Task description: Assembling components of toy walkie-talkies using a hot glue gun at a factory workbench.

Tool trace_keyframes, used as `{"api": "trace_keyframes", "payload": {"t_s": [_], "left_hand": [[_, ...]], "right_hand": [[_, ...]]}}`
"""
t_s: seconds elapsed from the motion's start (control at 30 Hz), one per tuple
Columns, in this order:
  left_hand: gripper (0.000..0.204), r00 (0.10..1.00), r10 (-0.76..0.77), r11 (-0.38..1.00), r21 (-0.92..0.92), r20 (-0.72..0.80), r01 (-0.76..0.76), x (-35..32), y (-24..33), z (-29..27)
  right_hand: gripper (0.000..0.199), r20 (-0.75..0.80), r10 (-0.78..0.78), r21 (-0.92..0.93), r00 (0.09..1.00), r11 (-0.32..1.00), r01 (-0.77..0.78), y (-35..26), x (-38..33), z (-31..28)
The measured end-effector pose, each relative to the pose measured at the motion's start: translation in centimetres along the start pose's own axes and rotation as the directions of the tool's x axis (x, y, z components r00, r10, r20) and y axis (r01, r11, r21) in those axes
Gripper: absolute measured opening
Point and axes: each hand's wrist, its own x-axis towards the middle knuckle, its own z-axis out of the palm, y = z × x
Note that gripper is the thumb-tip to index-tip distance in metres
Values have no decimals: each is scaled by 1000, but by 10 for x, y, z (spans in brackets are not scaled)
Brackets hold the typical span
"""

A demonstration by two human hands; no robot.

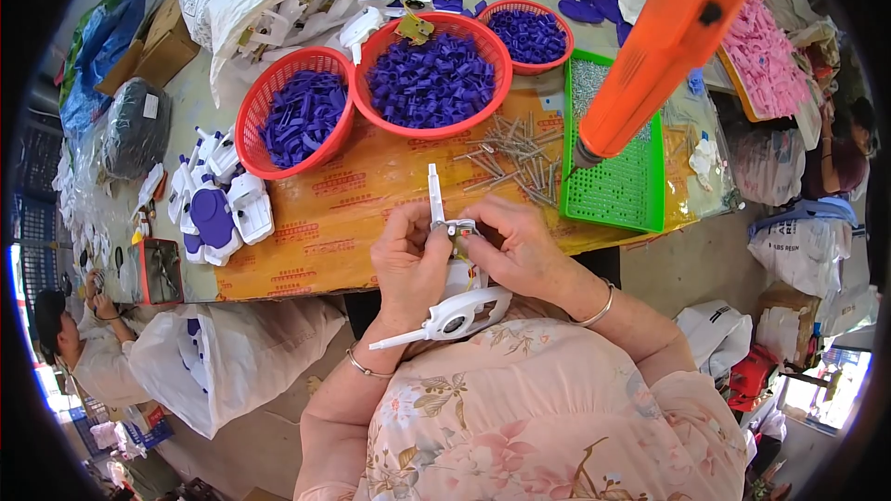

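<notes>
A white plastic toy assembly [464, 301] hangs between my hands at the table's near edge, with a round dark disc in its ring-shaped lower part. My left hand [413, 264] grips its upper end, from which a narrow white arm [434, 193] points up. The fingers of my right hand [515, 241] are closed on the other side of that end, where small red and yellow bits show. Exactly what the right fingertips pinch is hidden. Just beyond my hands, loose metal rods [524, 160] lie in a pile on the orange-brown table cover [371, 213].
Red baskets of purple plastic parts [432, 83] stand behind. A green tray [608, 195] holds small metal pieces. An orange power screwdriver [654, 56] hangs over it. White-and-purple assemblies [218, 213] lie at left, near a white sack [223, 0]. Another person [93, 343] sits at far left.
</notes>
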Motion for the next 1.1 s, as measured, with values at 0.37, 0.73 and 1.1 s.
{"api": "trace_keyframes", "payload": {"t_s": [0.37, 0.73, 1.1], "left_hand": [[14, 995, -95, 990, -103, 28, 97, 0, 1, -5], [10, 982, -178, 977, -109, 67, 184, 1, 8, -11], [25, 865, -458, 804, -321, 203, 501, 12, 23, -27]], "right_hand": [[12, 43, 22, 44, 999, 999, -24, 6, -3, 1], [13, 82, 34, 43, 996, 998, -38, 1, -1, -4], [14, 198, 186, 307, 962, 921, -241, -4, 10, -12]]}}
